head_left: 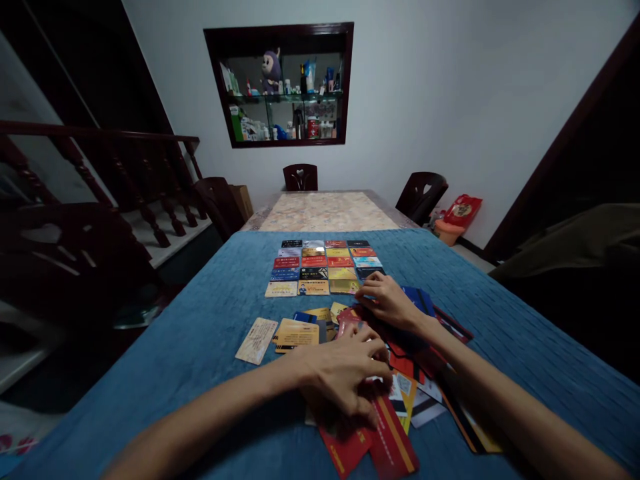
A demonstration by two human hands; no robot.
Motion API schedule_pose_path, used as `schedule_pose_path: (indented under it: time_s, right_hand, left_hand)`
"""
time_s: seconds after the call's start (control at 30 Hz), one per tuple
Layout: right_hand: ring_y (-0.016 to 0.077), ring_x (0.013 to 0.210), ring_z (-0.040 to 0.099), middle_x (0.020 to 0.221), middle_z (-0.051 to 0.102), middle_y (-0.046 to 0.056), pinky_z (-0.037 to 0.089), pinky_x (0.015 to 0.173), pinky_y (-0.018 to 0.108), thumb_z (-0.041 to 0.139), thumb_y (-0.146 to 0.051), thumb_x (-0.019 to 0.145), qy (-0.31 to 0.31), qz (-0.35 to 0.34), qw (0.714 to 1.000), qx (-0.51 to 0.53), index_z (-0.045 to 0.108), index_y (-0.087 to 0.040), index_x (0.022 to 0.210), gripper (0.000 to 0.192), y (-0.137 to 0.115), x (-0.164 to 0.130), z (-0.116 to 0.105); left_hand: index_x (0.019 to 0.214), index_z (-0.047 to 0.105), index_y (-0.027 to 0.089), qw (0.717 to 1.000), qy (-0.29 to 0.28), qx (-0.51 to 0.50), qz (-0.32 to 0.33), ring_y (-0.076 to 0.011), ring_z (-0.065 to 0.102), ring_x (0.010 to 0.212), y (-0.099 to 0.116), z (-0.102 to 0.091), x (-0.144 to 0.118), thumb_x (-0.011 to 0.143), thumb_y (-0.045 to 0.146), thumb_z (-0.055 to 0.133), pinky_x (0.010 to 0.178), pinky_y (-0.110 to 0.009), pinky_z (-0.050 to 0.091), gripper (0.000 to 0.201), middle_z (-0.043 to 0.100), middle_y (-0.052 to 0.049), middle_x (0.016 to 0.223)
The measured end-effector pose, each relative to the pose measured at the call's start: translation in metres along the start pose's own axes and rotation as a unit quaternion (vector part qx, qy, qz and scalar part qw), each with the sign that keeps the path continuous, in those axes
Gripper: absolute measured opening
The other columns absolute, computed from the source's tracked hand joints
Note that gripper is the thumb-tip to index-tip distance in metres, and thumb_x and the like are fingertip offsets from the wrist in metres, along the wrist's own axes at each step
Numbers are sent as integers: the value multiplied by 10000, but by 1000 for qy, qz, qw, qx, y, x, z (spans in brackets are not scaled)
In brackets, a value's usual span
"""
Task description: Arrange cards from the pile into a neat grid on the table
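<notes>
My left hand (350, 370) rests over a loose pile of cards, its fingers spread and bent above the red cards (393, 433). My right hand (393, 303) reaches to the right end of the nearest row in a grid of cards (313, 273). Its fingers are bent down together beside a yellow card (345, 286), and whatever lies under them is hidden. Left of the pile lie a pale card (257, 341) and an orange-yellow card (299, 335). Blue cards (419, 300) show behind my right wrist, and white and yellow cards stick out between my forearms.
A blue cloth (200, 353) covers the near part of the table; the patterned tabletop (330, 210) shows beyond it. Dark chairs stand around, one at the far end (301, 177) and one at the right (421, 195). A red bag (463, 210) sits on the floor at right.
</notes>
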State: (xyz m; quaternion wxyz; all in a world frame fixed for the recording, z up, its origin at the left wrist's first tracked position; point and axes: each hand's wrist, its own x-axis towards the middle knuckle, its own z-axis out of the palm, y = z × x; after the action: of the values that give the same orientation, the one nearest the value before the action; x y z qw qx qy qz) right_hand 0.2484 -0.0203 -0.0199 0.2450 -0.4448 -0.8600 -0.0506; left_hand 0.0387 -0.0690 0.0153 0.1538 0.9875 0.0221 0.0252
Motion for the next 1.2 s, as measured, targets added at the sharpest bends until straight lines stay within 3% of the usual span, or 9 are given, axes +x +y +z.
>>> schedule_pose_path:
  time_s: [0.17,0.33,0.47,0.73,0.97,1.2]
  right_hand:
    - [228,905,517,874,710,65,369,776,359,564,-238,920,5,13,1000,5,712,-217,883,153,3,-8,5]
    - [224,896,518,870,710,70,386,760,357,559,-260,927,6,20,1000,18,714,-212,866,173,3,-12,8]
    - [222,892,522,862,709,70,400,769,369,548,-273,933,12,18,999,31,715,-211,861,192,1,-14,8]
    - [213,844,523,808,678,74,424,728,343,531,-233,923,17,36,996,78,726,-204,860,207,-7,-17,-1]
    - [220,865,530,872,683,74,435,754,357,582,-166,878,50,17,994,99,701,-198,985,164,-13,-19,-3]
    - [238,986,544,1095,623,112,493,842,417,565,-233,918,92,-51,984,143,617,-247,1204,291,-28,-17,-9]
  left_hand:
    - [926,611,178,999,-18,-23,-16,-253,466,1012,-3,3,5,742,357,755,898,-401,401,294,549,-70,1053]
    - [850,587,167,995,65,-67,-44,-211,491,956,-22,5,12,731,255,766,909,-352,399,232,593,-45,971]
    - [834,622,161,973,145,-149,-102,-182,556,887,-39,4,11,751,114,698,844,-293,430,122,652,-30,889]
    - [860,664,141,920,209,-271,-191,-132,569,742,-51,1,1,784,92,577,709,-231,442,126,657,-4,800]
    - [804,668,138,902,249,-288,-205,-148,576,796,-63,1,0,764,71,547,765,-252,441,144,666,-7,809]
    - [752,660,135,851,292,-383,-209,-128,539,725,-66,-3,-5,737,107,566,739,-247,427,99,612,11,738]
